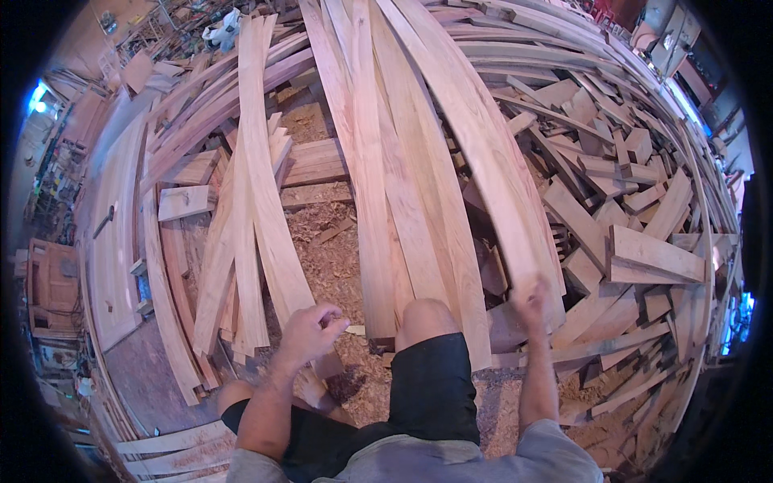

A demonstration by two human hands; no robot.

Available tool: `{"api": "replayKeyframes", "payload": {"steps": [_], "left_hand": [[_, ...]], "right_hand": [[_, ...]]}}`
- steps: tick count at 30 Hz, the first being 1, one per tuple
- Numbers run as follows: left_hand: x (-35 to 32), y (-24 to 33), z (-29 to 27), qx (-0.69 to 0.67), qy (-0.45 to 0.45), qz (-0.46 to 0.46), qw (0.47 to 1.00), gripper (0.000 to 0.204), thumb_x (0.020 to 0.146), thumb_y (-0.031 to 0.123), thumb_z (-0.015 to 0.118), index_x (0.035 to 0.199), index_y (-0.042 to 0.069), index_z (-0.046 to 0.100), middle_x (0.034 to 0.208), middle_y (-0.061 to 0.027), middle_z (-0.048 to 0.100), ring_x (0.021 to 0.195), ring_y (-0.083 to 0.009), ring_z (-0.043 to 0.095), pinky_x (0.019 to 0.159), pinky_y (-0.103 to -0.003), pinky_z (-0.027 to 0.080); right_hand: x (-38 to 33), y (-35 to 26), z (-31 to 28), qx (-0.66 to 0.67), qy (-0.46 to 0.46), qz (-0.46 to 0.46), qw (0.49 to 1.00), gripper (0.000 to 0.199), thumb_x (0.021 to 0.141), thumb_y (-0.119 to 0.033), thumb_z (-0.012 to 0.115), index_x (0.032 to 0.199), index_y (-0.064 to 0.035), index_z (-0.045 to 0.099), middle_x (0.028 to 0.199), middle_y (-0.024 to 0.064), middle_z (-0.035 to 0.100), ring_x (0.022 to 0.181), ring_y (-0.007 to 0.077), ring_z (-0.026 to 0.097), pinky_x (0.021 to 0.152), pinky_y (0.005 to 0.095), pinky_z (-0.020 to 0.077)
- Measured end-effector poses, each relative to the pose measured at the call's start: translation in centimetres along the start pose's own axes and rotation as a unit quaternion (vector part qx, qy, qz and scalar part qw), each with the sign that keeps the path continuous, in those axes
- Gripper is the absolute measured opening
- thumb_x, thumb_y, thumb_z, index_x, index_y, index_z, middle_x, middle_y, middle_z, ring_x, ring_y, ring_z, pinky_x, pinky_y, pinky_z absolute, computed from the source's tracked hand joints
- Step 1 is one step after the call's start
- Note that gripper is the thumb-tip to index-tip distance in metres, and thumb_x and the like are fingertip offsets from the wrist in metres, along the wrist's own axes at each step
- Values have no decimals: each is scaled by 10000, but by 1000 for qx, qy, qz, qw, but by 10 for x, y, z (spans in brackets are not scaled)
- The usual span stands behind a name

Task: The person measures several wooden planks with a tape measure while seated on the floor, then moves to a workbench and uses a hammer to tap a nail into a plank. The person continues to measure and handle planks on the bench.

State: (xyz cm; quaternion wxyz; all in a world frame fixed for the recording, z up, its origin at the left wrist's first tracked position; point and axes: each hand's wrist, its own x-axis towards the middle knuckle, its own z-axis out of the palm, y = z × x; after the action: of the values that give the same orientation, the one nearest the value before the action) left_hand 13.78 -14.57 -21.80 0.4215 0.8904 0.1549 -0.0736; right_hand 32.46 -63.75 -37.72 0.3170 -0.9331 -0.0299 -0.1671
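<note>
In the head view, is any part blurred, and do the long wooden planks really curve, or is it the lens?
Head view: the right hand is smeared by motion blur on the end of a long pale wooden plank; the left hand is sharper. The planks bend toward the rim, which is fisheye distortion. Bluish window glare blows out at the left edge.

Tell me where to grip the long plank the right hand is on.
Grip the near end of the plank, where the right hand already is, coming from its right edge. It leans away over the pile, thin and long; only this end is free and in reach.
</note>
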Motion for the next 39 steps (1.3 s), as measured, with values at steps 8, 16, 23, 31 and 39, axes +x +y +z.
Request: {"api": "replayKeyframes", "payload": {"steps": [8,16,23,31,39], "left_hand": [[7,-2,9,2,-5,13,1000,328,889,328,792,1074,64,733,762,-126,693,699,-267,692,665,-385,548],[-2,-1,4,49,-23,-30,998,344,887,348,786,1077,67,734,795,-133,704,737,-295,702,700,-404,556],[-5,-7,9,81,-64,-17,995,363,888,390,780,1080,86,728,838,-132,733,790,-318,725,733,-427,564],[4,-12,8,110,-55,-4,992,386,892,413,767,1079,77,734,849,-150,739,815,-338,730,753,-438,571],[5,-1,14,123,-63,5,990,364,885,356,789,1090,60,733,823,-152,732,773,-318,727,707,-420,565]], "right_hand": [[51,-32,-17,26,-84,122,989,491,881,-294,789,1206,31,615,1312,273,632,1163,484,600,1025,510,495],[-47,-61,83,-38,-222,138,965,510,900,-378,765,1139,57,650,1065,249,714,1001,396,703,858,470,549],[-43,-69,34,49,-110,208,971,365,866,-266,802,1025,33,665,923,202,713,873,329,690,789,455,534],[106,19,-105,-220,46,98,969,268,899,-275,751,929,-14,698,845,219,658,845,418,681,742,513,531],[71,1,-33,30,-64,34,997,264,958,-190,689,1159,-20,679,1053,201,720,1033,373,691,920,431,536]]}}
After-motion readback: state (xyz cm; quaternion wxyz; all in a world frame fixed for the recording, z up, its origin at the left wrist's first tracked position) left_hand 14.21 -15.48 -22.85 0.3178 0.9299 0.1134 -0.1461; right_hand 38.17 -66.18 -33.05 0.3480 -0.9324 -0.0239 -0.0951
